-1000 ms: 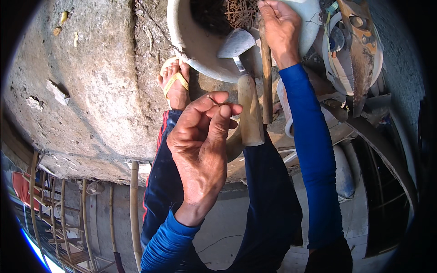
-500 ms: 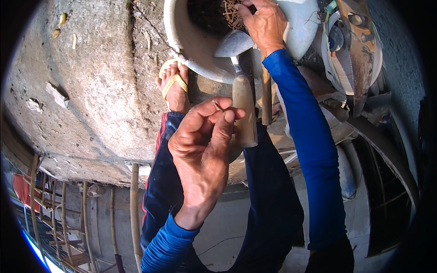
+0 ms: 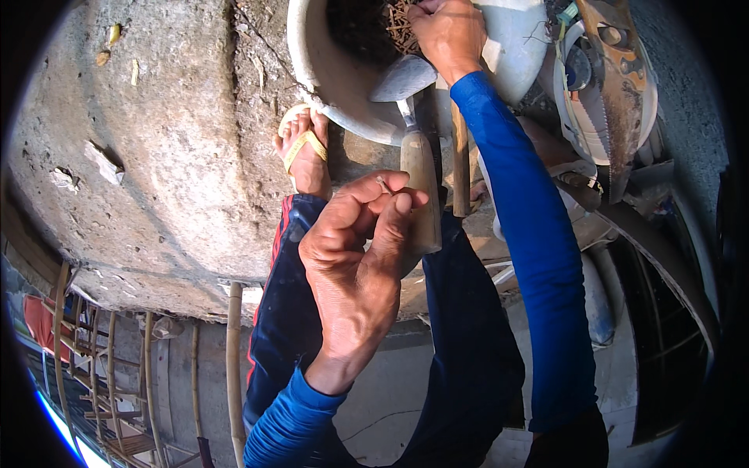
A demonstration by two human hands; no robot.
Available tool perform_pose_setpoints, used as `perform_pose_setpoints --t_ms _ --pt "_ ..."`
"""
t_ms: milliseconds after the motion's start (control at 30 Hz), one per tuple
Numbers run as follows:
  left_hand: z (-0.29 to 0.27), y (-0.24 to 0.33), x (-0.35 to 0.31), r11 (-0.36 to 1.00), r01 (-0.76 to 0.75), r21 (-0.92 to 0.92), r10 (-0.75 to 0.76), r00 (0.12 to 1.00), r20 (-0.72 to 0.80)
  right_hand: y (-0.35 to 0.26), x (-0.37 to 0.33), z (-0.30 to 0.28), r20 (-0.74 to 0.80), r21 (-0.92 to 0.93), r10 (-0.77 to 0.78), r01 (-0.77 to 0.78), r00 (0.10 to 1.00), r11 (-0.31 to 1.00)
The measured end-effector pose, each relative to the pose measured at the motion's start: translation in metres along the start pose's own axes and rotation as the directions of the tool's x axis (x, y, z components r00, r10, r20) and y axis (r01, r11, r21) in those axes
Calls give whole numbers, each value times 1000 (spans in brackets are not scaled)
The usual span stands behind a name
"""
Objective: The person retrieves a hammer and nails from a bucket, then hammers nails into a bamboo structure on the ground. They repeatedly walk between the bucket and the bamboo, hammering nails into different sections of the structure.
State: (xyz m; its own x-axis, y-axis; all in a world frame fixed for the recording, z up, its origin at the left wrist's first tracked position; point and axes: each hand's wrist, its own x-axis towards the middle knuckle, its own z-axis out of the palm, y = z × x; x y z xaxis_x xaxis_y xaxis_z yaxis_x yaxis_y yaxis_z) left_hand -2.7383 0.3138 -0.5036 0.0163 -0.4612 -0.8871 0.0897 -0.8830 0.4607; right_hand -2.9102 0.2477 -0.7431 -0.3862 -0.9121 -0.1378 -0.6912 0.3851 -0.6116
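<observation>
My left hand (image 3: 359,257) is raised above my lap, thumb and fingers pinched on a small thin nail (image 3: 382,186). My right hand (image 3: 449,39) reaches into a white bucket (image 3: 343,105) at the top. Its curled fingers touch a heap of rusty brown nails (image 3: 401,30); the fingertips are partly hidden, so what they grip cannot be made out. A trowel (image 3: 403,80) leans in the bucket, its thick pale wooden handle (image 3: 422,168) pointing toward me, just behind my left fingertips. Beside it is a second, thinner wooden handle (image 3: 460,168).
A handsaw (image 3: 620,117) with a rusty blade lies across a round white container (image 3: 573,101) on the right. My sandalled foot (image 3: 306,156) rests on rough concrete (image 3: 172,156) left of the bucket. Bamboo poles (image 3: 234,351) stand at the lower left.
The whole view has shifted slightly. My left hand still pinches the nail, turned a little. My right hand's fingers have drawn closer together over the nail heap.
</observation>
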Motion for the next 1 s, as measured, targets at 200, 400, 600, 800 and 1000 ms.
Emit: perform_pose_setpoints --t_ms 200,400,600,800,1000 --pt "-3 1 0 1000 13 -13 -13 1000 -18 -4 -31 -22 196 500 189 -264 962 825" --pt "-5 6 2 999 29 14 -29 1000 -4 -28 -49 -64 415 616 278 -493 866 615" --pt "-3 10 8 997 -64 44 61 997 55 -47 -56 -98 552 586 287 -609 783 535" --pt "5 11 7 988 -135 71 134 991 25 -77 -71 -118 519 682 249 -572 817 456" --pt "-2 12 6 994 -88 59 92 993 -68 -112 -81 -149 667 538 -84 -399 741 743"
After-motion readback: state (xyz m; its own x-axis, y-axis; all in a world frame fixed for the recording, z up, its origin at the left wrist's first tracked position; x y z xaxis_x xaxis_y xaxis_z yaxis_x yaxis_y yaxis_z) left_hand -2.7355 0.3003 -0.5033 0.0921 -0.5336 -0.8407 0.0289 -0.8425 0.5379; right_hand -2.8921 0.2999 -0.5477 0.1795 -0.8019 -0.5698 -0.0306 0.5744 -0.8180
